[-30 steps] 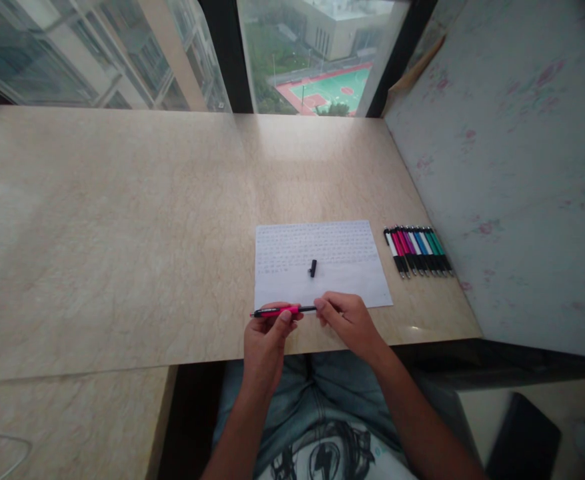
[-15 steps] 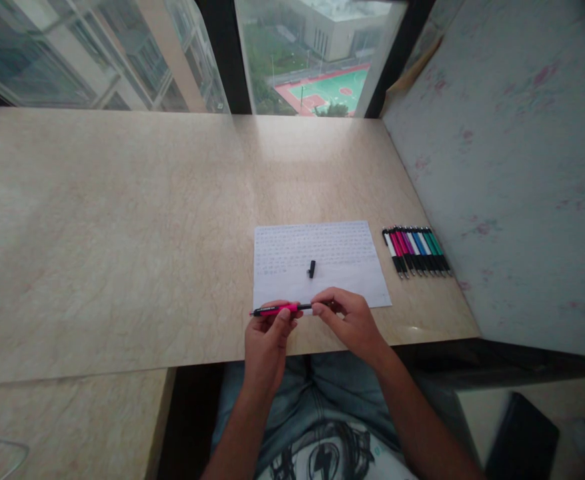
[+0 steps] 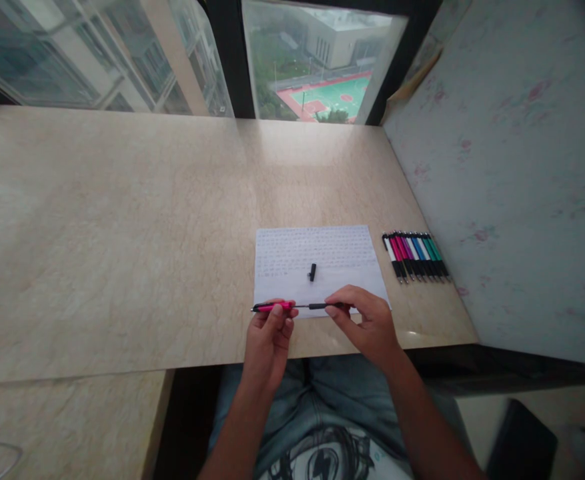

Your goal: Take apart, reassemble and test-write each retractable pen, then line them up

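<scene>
My left hand (image 3: 269, 333) is closed on the pink pen barrel (image 3: 285, 305), whose clip end points left. In my right hand (image 3: 365, 320), thumb and fingers pinch the black pen grip (image 3: 317, 307). Between the two parts a thin refill (image 3: 301, 307) shows, so barrel and grip are apart but in line. Both hands are just above the lower edge of a sheet of paper (image 3: 282, 287) covered with rows of handwriting in its upper part. A small black piece, like a cap (image 3: 313, 272), lies on the sheet beyond my hands.
A row of several pens (image 3: 415, 257) in white, pink, purple, blue and green lies right of the paper. A flowered wall panel (image 3: 512, 200) bounds the right side. Windows stand behind the marble-like tabletop (image 3: 172, 233). A thin cable (image 3: 15, 447) shows at lower left.
My right hand has moved right with the black grip, drawing it off the pink barrel and baring the refill. My left hand keeps its hold. The view has shifted slightly.
</scene>
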Action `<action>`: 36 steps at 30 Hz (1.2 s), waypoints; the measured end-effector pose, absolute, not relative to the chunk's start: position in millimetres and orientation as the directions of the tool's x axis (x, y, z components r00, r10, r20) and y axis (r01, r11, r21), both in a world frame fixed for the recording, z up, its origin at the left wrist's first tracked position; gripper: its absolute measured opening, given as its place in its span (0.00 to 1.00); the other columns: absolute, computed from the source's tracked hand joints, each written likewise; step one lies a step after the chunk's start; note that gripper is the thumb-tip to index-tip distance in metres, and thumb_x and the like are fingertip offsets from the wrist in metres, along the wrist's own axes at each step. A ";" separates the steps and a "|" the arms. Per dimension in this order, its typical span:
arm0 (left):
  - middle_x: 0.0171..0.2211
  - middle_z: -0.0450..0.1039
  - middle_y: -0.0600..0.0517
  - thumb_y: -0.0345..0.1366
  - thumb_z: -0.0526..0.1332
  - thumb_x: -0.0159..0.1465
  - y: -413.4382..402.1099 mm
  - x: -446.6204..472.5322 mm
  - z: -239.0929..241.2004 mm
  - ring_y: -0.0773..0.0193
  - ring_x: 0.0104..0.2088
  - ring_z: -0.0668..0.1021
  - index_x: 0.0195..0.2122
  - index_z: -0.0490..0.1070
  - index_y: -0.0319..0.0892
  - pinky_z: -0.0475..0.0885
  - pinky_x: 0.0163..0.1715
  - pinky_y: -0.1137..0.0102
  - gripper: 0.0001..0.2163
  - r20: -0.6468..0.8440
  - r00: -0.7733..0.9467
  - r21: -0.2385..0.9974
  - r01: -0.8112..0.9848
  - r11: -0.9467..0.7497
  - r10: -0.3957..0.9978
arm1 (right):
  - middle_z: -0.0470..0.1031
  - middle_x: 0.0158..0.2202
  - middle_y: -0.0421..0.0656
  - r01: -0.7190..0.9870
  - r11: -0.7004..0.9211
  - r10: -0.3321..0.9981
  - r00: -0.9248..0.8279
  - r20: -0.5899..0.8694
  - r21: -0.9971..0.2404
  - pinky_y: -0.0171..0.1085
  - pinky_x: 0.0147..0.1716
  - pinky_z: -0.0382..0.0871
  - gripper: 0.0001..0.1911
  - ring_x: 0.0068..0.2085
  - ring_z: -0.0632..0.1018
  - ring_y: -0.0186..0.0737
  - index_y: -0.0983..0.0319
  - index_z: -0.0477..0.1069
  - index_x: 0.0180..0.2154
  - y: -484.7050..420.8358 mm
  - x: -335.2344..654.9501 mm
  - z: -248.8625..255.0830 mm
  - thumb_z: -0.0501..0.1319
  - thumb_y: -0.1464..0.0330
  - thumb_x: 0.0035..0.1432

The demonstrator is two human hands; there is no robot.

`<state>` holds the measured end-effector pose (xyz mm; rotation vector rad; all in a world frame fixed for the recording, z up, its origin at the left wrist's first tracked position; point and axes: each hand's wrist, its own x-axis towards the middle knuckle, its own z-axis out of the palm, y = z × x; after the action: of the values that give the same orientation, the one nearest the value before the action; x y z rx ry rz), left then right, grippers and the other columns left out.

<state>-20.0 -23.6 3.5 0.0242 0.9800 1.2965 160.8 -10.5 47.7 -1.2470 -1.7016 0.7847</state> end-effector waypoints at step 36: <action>0.35 0.81 0.50 0.35 0.74 0.51 -25.3 -19.0 3.0 0.68 0.33 0.82 0.35 0.76 0.39 0.75 0.31 0.80 0.12 -0.552 -0.100 0.594 -0.744 0.306 0.828 | 0.77 0.37 0.47 0.702 0.164 0.967 0.025 0.254 -0.693 0.42 0.39 0.72 0.11 0.38 0.77 0.43 0.62 0.75 0.42 11.8 175.3 -17.8 0.55 0.72 0.63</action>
<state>-19.0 -25.3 3.0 0.1040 1.0210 1.3238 175.3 11.8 -17.8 -1.5982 -1.7366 0.4763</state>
